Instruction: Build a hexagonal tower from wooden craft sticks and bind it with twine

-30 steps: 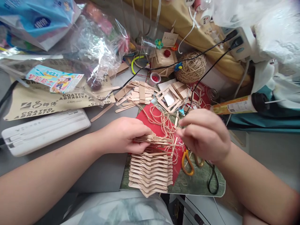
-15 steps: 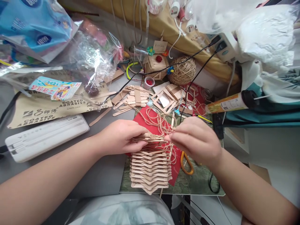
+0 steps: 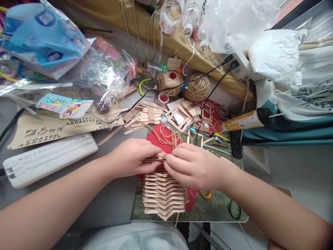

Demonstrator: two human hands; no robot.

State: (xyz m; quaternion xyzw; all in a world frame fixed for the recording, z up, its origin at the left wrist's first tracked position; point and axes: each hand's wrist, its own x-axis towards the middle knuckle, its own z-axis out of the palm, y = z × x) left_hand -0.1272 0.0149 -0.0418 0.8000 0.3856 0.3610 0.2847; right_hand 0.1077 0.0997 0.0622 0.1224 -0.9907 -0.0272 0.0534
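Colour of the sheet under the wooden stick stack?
Red. The flat red sheet shows best in the head view, beneath the pale wooden stick stack.

Both hands meet at the far end of a fanned stack of pale wooden craft sticks (image 3: 164,196). The stack lies on a green mat (image 3: 215,208) at the near edge of the grey table (image 3: 114,201). The left hand (image 3: 132,159) grips the top sticks from the left. The right hand (image 3: 192,166) pinches the brown jute twine (image 3: 174,139) wound there. Loose twine trails away over a red paper sheet (image 3: 153,137). A round ball of twine (image 3: 199,87) sits farther back, and a flat white plastic case (image 3: 49,158) lies to the left.
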